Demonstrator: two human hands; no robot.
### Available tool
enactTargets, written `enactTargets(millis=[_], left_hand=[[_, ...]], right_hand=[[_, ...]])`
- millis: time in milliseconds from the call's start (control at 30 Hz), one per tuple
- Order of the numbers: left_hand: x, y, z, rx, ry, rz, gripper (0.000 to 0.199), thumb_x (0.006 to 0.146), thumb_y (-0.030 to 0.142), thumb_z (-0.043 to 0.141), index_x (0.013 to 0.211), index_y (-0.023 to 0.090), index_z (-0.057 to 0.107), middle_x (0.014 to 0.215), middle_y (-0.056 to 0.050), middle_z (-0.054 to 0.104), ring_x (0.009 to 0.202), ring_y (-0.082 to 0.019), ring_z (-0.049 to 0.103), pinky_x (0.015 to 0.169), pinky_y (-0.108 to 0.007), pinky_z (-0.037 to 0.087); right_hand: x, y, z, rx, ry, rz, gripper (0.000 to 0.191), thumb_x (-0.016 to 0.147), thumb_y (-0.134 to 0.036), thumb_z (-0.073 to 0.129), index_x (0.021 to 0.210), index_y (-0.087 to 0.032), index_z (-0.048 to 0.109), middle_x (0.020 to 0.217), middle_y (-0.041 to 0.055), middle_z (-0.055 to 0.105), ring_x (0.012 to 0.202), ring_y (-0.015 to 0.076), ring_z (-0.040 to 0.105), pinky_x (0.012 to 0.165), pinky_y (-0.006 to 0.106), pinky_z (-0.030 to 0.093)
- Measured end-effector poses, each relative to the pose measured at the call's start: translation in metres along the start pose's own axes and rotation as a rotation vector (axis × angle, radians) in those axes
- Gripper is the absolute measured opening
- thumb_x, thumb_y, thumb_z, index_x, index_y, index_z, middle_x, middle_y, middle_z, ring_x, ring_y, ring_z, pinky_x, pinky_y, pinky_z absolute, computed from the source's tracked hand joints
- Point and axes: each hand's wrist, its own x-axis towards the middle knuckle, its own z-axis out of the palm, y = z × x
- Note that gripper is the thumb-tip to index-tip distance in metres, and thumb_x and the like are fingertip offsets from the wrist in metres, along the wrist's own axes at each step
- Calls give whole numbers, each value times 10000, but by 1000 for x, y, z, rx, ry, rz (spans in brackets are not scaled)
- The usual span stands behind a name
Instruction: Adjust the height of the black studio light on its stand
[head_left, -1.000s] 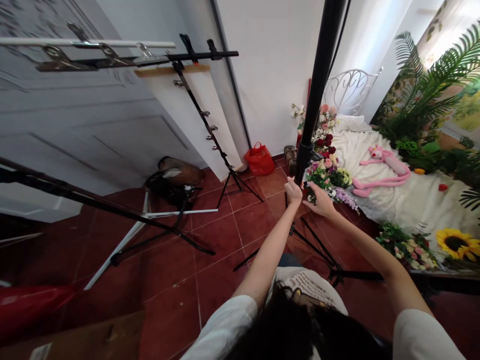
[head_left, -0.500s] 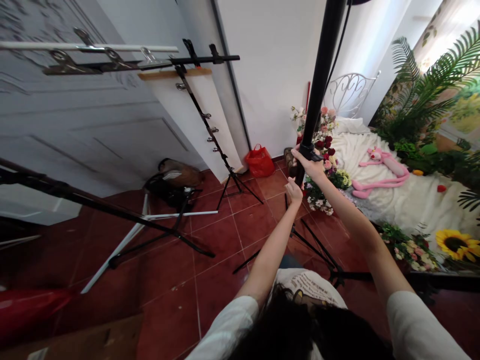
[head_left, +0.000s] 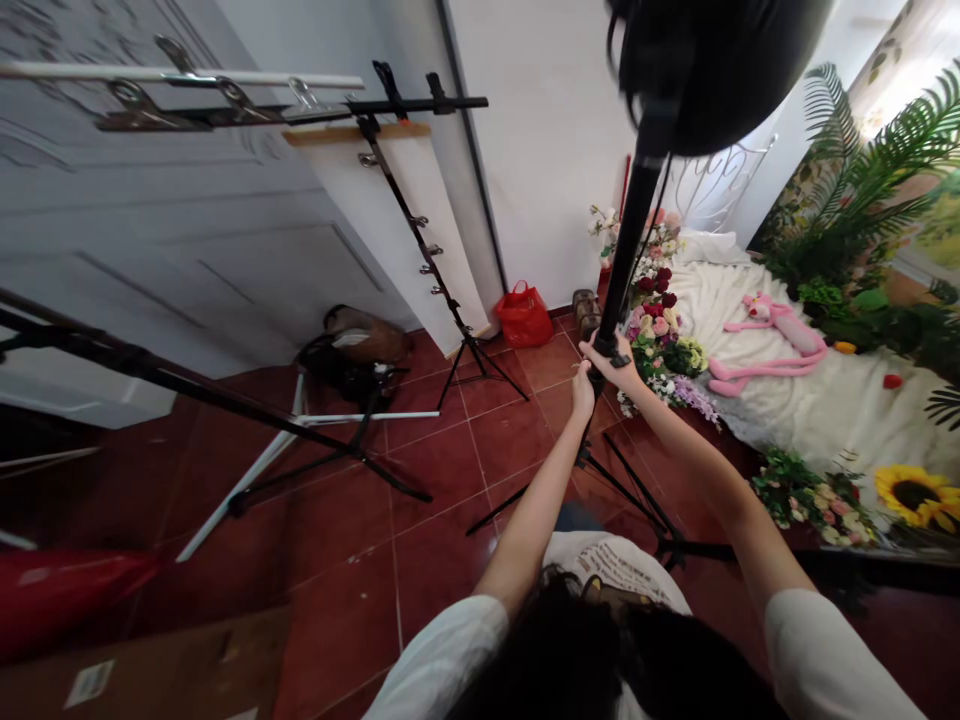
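Note:
A black light stand point(head_left: 630, 235) rises in front of me, with a large dark lamp head point(head_left: 727, 70) on its top. My right hand point(head_left: 616, 362) grips the pole at a black collar, thumb and fingers around it. Just below, my left hand point(head_left: 582, 390) is closed on the pole's lower part. The stand's tripod legs point(head_left: 626, 490) spread over the red tiled floor under my forearms. A thin cable hangs along the pole.
Left are another black stand point(head_left: 187, 398), white stand legs point(head_left: 262, 480) and a clipped backdrop stand point(head_left: 420, 230). A red bag point(head_left: 525, 315) sits by the wall. Right, flowers point(head_left: 660, 325) border a white-draped bed point(head_left: 787, 410) holding a pink plush toy point(head_left: 787, 335). Cardboard point(head_left: 157, 670) lies lower left.
The upper pole and lamp head have come down, so the lamp head now shows at the top. Both hands have moved slightly lower, still on the pole.

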Motion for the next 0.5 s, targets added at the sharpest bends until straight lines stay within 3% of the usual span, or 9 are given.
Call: enactTargets(millis=[133,300,500], left_hand=[[-3,-5,0,43,70,-13,375,1042,290,423,766,189,655,832,-87,777,861,-197,734,847,-310,578],[0,-7,3,114,145,3,371,1023,209,390,729,200,618,807,-89,753,846,-199,727,869,-324,567],[6,-16,2,254,229,65,243,975,197,495,779,209,638,845,-102,741,948,-222,710,934,-336,558]], right_hand=[[-7,5,1,78,-54,13,579,778,-820,700,838,-261,564,770,25,627,745,211,627,818,424,615],[-3,4,1,132,-117,10,558,772,-772,747,942,-253,633,816,36,664,845,229,667,827,409,631],[-6,18,4,120,-112,-7,601,778,-831,700,915,-249,634,822,30,670,794,211,650,844,405,627]])
